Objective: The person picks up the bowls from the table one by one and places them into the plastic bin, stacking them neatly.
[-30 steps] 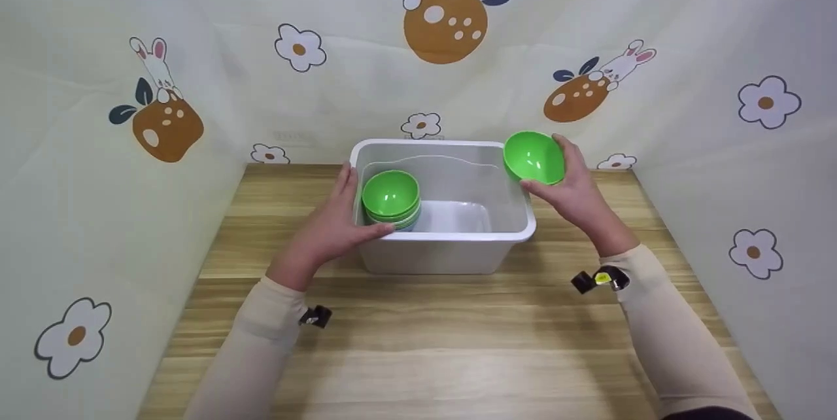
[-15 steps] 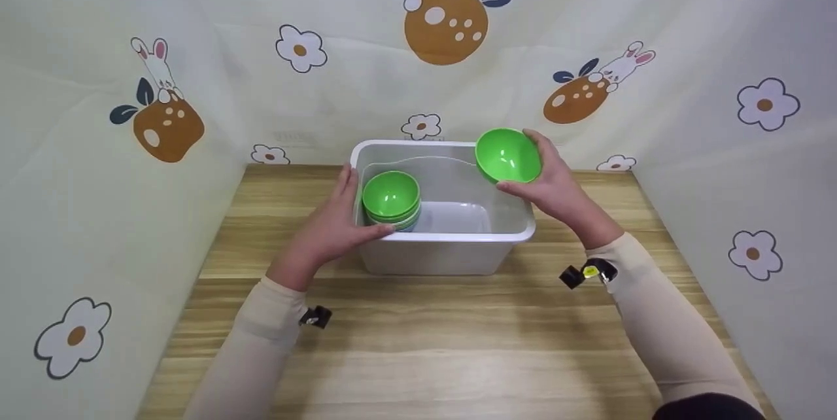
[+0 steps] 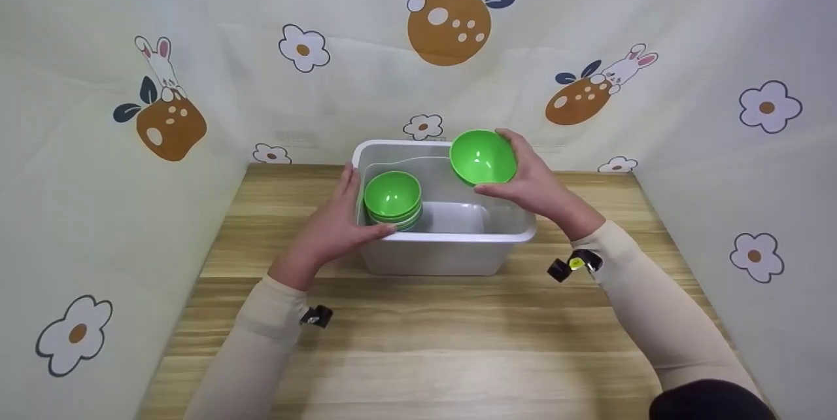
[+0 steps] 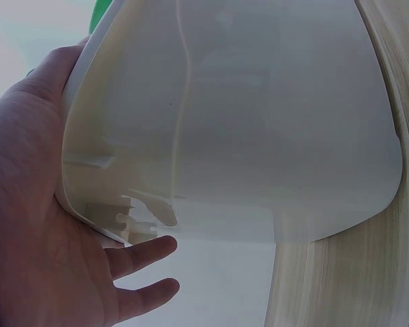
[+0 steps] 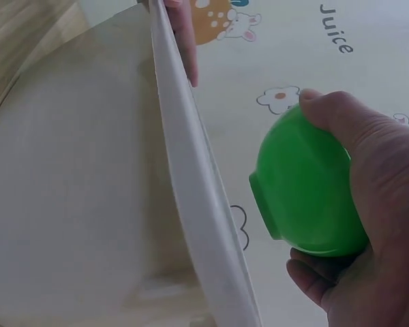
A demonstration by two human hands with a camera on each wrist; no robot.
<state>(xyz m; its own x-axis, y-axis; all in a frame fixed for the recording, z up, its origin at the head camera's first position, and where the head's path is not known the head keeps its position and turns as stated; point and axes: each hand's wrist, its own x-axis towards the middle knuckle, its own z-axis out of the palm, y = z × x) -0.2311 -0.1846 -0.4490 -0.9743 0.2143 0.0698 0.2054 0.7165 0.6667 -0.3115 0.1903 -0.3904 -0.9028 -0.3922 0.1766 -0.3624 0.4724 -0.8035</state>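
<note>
Over the right part of a white plastic tub [image 3: 431,256], my right hand [image 3: 539,188] holds a green bowl [image 3: 482,157], its opening tilted towards the head camera. The right wrist view shows thumb and fingers spread around the bowl [image 5: 307,187], above the tub's rim [image 5: 184,150]. My left hand [image 3: 327,230] rests against the tub's left corner, thumb along the front rim. In the left wrist view two fingers [image 4: 146,255] of it extend past the tub wall [image 4: 259,122]. Inside the tub, at the left, stands a stack of bowls [image 3: 393,196], a green one on top.
The tub stands on a wooden table [image 3: 418,335], near its back edge. A pale cloth [image 3: 353,80] printed with rabbits, oranges and flowers hangs behind and along both sides. Small black devices [image 3: 317,316] are strapped to both sleeved wrists.
My right hand has carried the green bowl leftwards, from the tub's right rim to above its inside. My left hand and the stacked bowls have stayed in place.
</note>
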